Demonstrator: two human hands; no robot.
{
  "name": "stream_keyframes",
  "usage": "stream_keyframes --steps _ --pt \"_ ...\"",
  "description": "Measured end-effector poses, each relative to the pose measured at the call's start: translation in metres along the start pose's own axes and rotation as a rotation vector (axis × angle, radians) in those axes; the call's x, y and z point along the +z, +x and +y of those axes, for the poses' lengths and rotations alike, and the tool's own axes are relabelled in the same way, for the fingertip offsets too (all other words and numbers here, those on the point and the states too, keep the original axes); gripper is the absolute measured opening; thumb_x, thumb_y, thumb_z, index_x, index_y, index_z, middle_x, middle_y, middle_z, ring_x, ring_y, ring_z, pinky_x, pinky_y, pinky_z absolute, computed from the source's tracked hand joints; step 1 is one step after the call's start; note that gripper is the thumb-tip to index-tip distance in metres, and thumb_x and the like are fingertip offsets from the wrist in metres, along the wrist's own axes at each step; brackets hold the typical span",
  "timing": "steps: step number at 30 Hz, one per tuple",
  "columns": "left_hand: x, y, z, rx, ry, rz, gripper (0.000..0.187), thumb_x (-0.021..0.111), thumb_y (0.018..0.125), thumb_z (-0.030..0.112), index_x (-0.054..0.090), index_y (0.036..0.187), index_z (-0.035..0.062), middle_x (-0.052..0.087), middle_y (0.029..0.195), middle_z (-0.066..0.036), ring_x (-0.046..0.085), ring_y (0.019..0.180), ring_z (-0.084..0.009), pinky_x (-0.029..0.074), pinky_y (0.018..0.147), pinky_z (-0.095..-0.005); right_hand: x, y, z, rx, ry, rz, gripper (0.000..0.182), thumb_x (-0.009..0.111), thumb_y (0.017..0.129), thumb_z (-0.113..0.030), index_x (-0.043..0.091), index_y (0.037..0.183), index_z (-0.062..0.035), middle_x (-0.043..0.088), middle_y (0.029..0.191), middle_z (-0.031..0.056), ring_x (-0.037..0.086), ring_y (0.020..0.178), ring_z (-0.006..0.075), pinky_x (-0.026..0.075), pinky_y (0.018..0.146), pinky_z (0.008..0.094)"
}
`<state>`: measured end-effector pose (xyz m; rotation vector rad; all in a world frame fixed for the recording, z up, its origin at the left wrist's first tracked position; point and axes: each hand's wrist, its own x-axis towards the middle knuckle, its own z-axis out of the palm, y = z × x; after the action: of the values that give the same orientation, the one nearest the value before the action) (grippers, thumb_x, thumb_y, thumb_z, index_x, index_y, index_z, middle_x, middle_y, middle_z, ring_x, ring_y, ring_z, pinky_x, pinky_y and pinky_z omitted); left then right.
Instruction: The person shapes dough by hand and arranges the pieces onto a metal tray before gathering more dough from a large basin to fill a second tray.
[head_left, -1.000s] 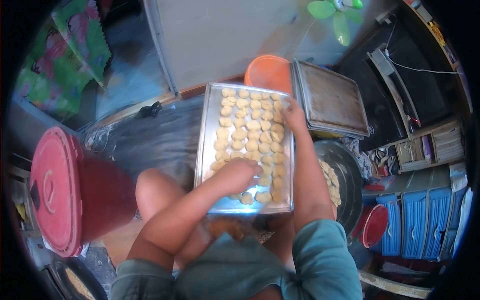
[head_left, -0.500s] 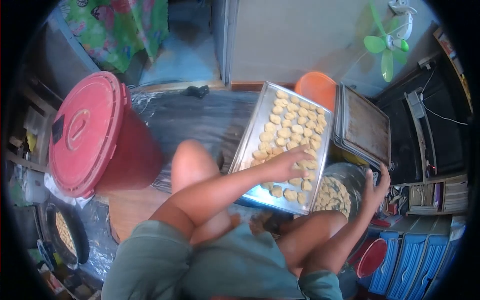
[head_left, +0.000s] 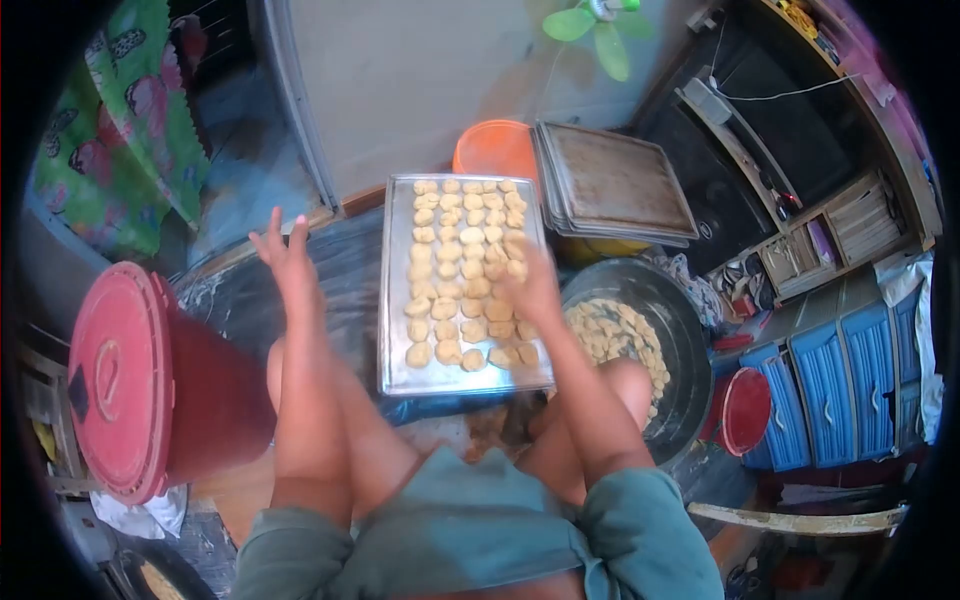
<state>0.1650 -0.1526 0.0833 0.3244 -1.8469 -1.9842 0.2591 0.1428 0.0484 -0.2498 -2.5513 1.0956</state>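
Note:
A metal tray point(head_left: 455, 382) lies in front of my knees, covered with rows of small, round, pale yellow dough pieces point(head_left: 445, 329). Over the tray's right side is my right hand point(head_left: 527, 285), its fingers among the dough pieces and smeared by motion. Whether they hold a piece I cannot make out. My left hand point(head_left: 287, 255) is raised in the air left of the tray, fingers spread, holding nothing. To the right of the tray, a large dark basin point(head_left: 688, 335) contains more flattened dough pieces point(head_left: 622, 345), partly hidden by my right knee and forearm.
A big red lidded bin point(head_left: 215, 380) stands at my left. Beyond the tray are an orange container point(head_left: 495, 148) and a stack of baking trays point(head_left: 620, 180). Blue drawers point(head_left: 820, 385) and a red bucket point(head_left: 746, 410) are at right. A green fan point(head_left: 600, 30) hangs on the wall.
My left hand has left the tray and moved out to the left. My right hand has come from beside the basin onto the tray. The view has turned right, and the tray appears straighter.

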Motion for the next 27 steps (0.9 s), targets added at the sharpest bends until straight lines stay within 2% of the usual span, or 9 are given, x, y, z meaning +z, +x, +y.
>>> stream_keyframes --steps 1,3,5,6,8,19,21,25,27 --pt "-0.001 0.002 -0.003 -0.03 0.024 -0.022 0.061 0.063 0.086 0.033 0.043 0.139 0.0106 -0.002 0.155 -0.018 0.011 0.142 -0.0314 0.02 0.111 -0.0409 0.012 0.035 0.067 -0.103 -0.019 0.281 0.051 0.073 0.076 -0.015 0.053 0.12 -0.0005 0.053 0.122 0.0186 0.053 0.11 0.0295 0.045 0.089 0.0354" --pt "0.005 0.004 -0.014 -0.078 0.069 -0.107 0.058 0.063 0.086 0.033 0.046 0.137 0.011 0.0 0.154 -0.019 0.011 0.142 -0.0318 0.02 0.111 -0.0404 0.007 0.096 0.135 0.312 0.263 0.549 0.062 0.073 0.078 -0.019 0.042 0.129 0.0012 0.054 0.112 0.0148 0.056 0.091 0.0254 0.049 0.074 0.0371" --pt "0.011 0.006 -0.025 -0.12 0.108 -0.187 0.056 0.064 0.086 0.033 0.048 0.135 0.0114 0.001 0.154 -0.02 0.012 0.142 -0.0321 0.02 0.111 -0.0399 -0.022 0.121 0.129 0.822 0.649 0.669 0.074 0.075 0.077 -0.027 0.032 0.129 0.0027 0.054 0.105 0.0151 0.056 0.079 0.0259 0.049 0.063 0.0405" --pt "0.013 0.008 -0.029 -0.076 0.162 -0.261 0.055 0.065 0.085 0.032 0.05 0.133 0.0107 0.004 0.154 -0.021 0.012 0.142 -0.0327 0.02 0.111 -0.0399 -0.025 0.13 0.136 0.814 0.654 0.671 0.074 0.075 0.077 -0.027 0.032 0.129 0.0027 0.054 0.105 0.0151 0.056 0.079 0.0259 0.049 0.063 0.0405" --pt "0.022 0.0 -0.019 0.011 0.296 -0.334 0.051 0.067 0.083 0.031 0.054 0.127 0.0091 0.012 0.152 -0.023 0.016 0.141 -0.0346 0.02 0.111 -0.0415 -0.02 0.147 0.154 1.039 0.638 0.761 0.083 0.078 0.075 -0.034 0.024 0.127 0.0006 0.054 0.104 0.0151 0.056 0.073 0.0256 0.048 0.056 0.0411" --pt "0.042 0.004 -0.02 0.072 0.334 -0.373 0.053 0.068 0.082 0.03 0.052 0.129 0.0109 0.009 0.151 -0.024 0.02 0.139 -0.0372 0.023 0.11 -0.0432 -0.01 0.155 0.184 0.931 0.609 0.797 0.076 0.077 0.076 -0.014 0.024 0.129 -0.002 0.053 0.116 0.0193 0.06 0.081 0.0285 0.049 0.046 0.0367" --pt "0.043 0.003 -0.024 0.081 0.314 -0.389 0.053 0.068 0.081 0.03 0.052 0.128 0.0107 0.009 0.151 -0.025 0.02 0.139 -0.0377 0.023 0.11 -0.0432 -0.013 0.153 0.186 0.924 0.638 0.766 0.063 0.074 0.078 -0.011 0.032 0.124 0.0 0.054 0.112 0.0187 0.06 0.078 0.0286 0.052 0.047 0.0355" --pt "0.044 -0.002 -0.022 0.094 0.328 -0.381 0.053 0.069 0.081 0.03 0.052 0.127 0.0102 0.01 0.15 -0.025 0.02 0.139 -0.0377 0.024 0.11 -0.0429 -0.017 0.154 0.198 0.91 0.648 0.753 0.064 0.072 0.079 -0.01 0.033 0.128 0.0035 0.056 0.114 0.0194 0.063 0.071 0.0282 0.055 0.044 0.0313" --pt "0.045 -0.007 -0.021 0.086 0.297 -0.389 0.053 0.069 0.081 0.03 0.052 0.127 0.0095 0.011 0.149 -0.025 0.02 0.139 -0.0378 0.024 0.11 -0.0426 -0.022 0.15 0.211 0.864 0.789 0.626 0.057 0.069 0.081 -0.006 0.036 0.127 0.0028 0.055 0.116 0.0167 0.063 0.081 0.0272 0.057 0.049 0.0316"
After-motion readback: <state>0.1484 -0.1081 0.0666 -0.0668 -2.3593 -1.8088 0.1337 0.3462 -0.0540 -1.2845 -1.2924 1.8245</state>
